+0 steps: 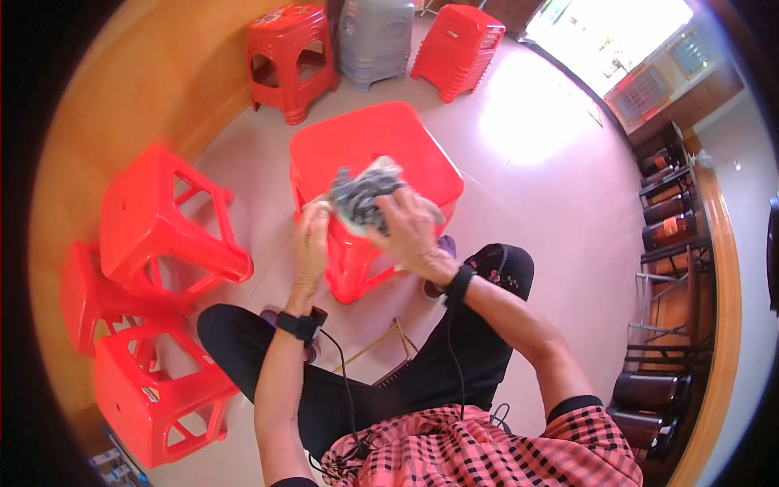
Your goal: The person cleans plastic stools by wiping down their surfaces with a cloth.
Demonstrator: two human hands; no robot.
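A checked shirt is nearest. The half-closed right hand holds a cloth against the red stool; the left hand bends beside it, grip unclear.

We look from the head, forward and down; our one view is wide and round-edged, close above the lap, the red stool beyond.

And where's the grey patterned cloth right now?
In the head view's middle, the cloth is under the right hand, against the central red plastic stool, right of the left hand.
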